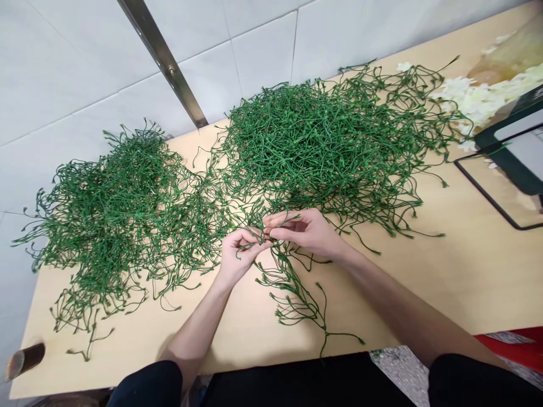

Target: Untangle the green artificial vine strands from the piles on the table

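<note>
My left hand (242,251) and my right hand (306,232) meet at the middle of the table, fingers pinched together on thin green plastic stems. A joined garland of branching green artificial stems (297,294) hangs from between my hands and lies along the wood toward my body. Its lower end forks near the table's front edge. Just beyond my fingertips, a big heap of loose green stems (305,135) spreads to the right. Another tangled heap of stems (110,209) covers the left side. My fingers hide the exact joint between the stems.
White artificial flowers (479,102) and a dark-framed object with a black wire stand (500,209) occupy the right side. A brown cylinder (26,360) stands at the left front corner. Behind the table (424,271) rises a tiled wall with a metal post (169,68).
</note>
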Demonstrator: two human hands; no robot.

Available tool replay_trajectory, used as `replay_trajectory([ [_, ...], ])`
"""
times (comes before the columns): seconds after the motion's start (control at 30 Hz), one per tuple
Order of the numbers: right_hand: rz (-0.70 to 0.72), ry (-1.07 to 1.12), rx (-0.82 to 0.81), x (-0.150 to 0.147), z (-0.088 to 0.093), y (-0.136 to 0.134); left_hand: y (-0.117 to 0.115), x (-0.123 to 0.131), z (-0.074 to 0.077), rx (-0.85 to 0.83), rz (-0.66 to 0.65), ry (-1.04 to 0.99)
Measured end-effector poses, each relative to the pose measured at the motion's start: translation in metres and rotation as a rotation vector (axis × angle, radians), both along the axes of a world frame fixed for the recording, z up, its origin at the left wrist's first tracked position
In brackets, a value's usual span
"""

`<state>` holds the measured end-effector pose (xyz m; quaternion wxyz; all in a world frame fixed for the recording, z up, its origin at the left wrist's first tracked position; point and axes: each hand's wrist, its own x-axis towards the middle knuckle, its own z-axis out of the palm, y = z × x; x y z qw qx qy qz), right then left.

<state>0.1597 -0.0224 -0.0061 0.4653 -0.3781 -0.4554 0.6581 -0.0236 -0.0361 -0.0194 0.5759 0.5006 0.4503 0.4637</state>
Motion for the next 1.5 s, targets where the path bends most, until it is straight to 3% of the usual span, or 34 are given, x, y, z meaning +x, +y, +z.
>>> replay_trajectory([
  [0.23, 0.059, 0.050, -0.007, 0.001, 0.002, -0.001, 0.002, 0.005, 0.004, 0.163, 0.025, -0.063],
  [0.57, 0.026, 0.022, -0.080, -0.007, 0.004, -0.006, 0.001, -0.006, -0.010, 0.194, 0.058, 0.051],
  [0.87, 0.008, 0.099, -0.147, -0.016, 0.006, -0.012, 0.003, 0.000, -0.005, 0.237, 0.090, -0.072],
  [1.07, -0.043, 0.139, -0.152, -0.021, 0.006, -0.014, 0.003, 0.001, -0.006, 0.155, 0.096, -0.140],
  [1.33, -0.035, 0.142, -0.108, -0.022, 0.009, -0.015, 0.006, 0.002, 0.006, -0.026, 0.040, -0.274],
  [1.5, -0.092, 0.125, 0.000, -0.015, 0.007, -0.011, 0.004, 0.001, 0.001, -0.073, 0.032, -0.182],
])
